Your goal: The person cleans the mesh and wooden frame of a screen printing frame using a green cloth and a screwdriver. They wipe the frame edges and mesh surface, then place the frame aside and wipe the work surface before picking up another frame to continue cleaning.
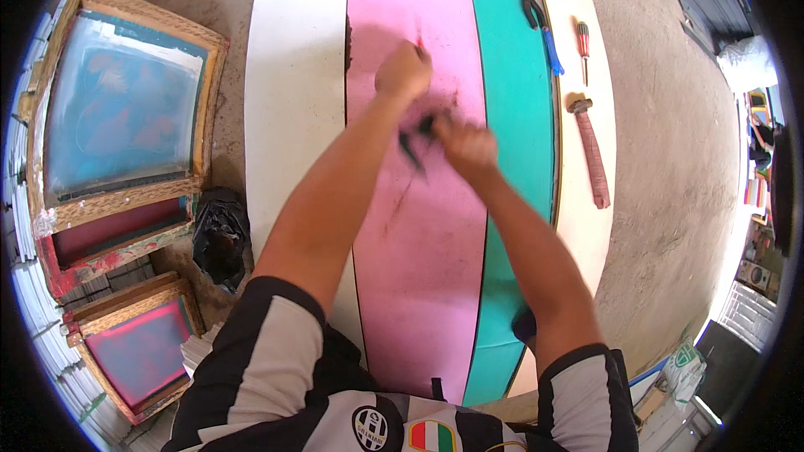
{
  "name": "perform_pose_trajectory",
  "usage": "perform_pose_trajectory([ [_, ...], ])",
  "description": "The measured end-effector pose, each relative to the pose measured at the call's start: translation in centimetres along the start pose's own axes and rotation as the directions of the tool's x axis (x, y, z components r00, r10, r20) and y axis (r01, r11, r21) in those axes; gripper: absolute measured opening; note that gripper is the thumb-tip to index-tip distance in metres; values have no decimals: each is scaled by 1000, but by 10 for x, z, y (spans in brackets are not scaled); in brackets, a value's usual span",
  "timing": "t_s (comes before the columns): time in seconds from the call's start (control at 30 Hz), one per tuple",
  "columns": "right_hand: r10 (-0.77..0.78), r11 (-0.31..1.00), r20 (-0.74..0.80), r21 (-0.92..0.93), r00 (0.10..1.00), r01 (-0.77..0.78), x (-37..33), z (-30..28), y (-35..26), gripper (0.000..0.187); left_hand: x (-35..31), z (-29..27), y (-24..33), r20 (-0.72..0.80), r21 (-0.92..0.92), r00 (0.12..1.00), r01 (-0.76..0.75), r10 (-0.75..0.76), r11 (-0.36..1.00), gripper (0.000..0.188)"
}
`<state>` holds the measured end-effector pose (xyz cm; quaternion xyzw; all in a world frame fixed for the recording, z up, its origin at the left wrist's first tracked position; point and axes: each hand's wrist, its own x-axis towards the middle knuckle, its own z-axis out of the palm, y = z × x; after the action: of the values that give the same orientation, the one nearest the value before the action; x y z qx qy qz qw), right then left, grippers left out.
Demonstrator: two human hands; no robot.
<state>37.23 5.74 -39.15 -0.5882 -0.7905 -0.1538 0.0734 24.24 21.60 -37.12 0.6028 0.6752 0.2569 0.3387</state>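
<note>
From afar, I see the right hand (469, 147) closed around a blurred dark tool (409, 151) over the pink-striped surface (419, 293); the left hand (404, 73) is curled — on what, I can't tell. 1 screwdriver (584, 39) and 1 hammer (591, 155) lie rightward — probably for easy reach.

We reach both bare arms forward from the lower edge. Our left arm (322, 188) slants up and inward, its hand (404, 73) curled into a fist, the farther forward of the two. Our right arm (536, 243) angles up and leftward, elbow bent; its hand (469, 147) is closed, slightly blurred, nearer our body.
</note>
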Motion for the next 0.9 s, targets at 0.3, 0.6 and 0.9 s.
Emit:
perform_pose_trajectory([
  [0.3, -759, 416, 90, 828, 644, 375, -130, -90, -81, 37, -158, -96, -59, 109, -469, 975, 221, -192, 855, 26],
  [0.6, -149, 982, -216, 83, 965, 170, 66, 10, -43, 8, -205, -150, -103, 78, -742, 889, 354, -452, 569, 20],
  [0.9, -261, 940, 360, 307, 896, 150, -11, 9, -79, 19, -194, -154, -108, 19, -777, 895, 294, -446, 557, 17],
])
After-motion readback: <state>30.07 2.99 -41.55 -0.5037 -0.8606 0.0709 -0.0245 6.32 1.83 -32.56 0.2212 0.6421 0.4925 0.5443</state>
